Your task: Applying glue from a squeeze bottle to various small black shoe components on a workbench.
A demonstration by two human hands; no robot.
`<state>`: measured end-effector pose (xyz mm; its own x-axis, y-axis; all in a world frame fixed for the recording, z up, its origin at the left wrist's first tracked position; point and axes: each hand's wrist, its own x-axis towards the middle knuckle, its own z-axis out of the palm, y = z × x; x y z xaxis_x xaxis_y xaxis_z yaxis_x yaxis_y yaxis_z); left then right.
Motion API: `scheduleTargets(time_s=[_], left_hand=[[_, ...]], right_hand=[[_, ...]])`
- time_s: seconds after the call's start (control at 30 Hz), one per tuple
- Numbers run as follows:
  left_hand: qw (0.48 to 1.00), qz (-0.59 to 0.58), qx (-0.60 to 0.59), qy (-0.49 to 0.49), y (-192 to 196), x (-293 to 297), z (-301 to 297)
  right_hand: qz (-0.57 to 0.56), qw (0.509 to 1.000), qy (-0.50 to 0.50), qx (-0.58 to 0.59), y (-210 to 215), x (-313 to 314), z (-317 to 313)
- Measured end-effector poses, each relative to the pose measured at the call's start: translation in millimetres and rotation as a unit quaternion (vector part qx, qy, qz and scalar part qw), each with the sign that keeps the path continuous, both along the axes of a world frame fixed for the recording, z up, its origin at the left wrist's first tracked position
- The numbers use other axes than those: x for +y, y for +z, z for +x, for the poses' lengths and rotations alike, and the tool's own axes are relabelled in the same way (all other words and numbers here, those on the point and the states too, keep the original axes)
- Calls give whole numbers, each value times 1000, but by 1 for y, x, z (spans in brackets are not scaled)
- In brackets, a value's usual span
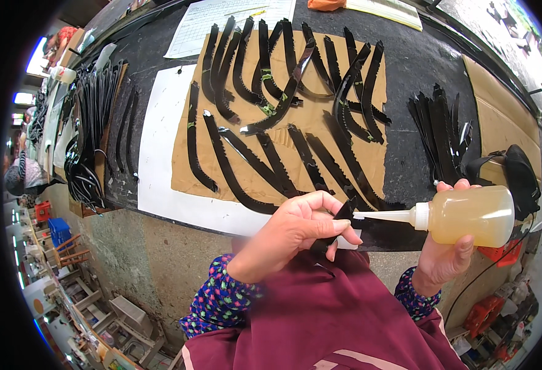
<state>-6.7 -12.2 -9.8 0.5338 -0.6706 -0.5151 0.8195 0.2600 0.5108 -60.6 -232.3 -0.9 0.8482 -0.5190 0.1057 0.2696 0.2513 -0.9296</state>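
A long dark table (419,68) runs across a busy workshop. On it lies a brown cardboard sheet (375,157) on top of a white sheet (160,154), with more than fifteen curved black strips (271,86) spread over the cardboard. More black strips sit in piles at each side. A white paper form (221,18) lies at the far edge. The left hand (295,231) pinches one black strip (343,216). The right hand (446,256) grips a yellowish squeeze bottle (471,216), its white nozzle touching that strip.

My dark workbench (419,68) carried a white sheet (160,154) under brown cardboard (295,139), printed papers (221,18) at the far edge, another cardboard piece (499,123) and black strip bundles (92,123) at left.
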Motion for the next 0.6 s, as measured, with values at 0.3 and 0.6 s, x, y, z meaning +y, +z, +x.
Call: scheduleTargets(time_s=[0.3, 0.6], left_hand=[[1000, -5, 5, 2, -1, 0, 0], [1000, -11, 6, 5, -1, 0, 1]], right_hand=[[-4, 1000, -3, 2, -1, -1, -1], [-18, 1000, -7, 2, -3, -3, -3]])
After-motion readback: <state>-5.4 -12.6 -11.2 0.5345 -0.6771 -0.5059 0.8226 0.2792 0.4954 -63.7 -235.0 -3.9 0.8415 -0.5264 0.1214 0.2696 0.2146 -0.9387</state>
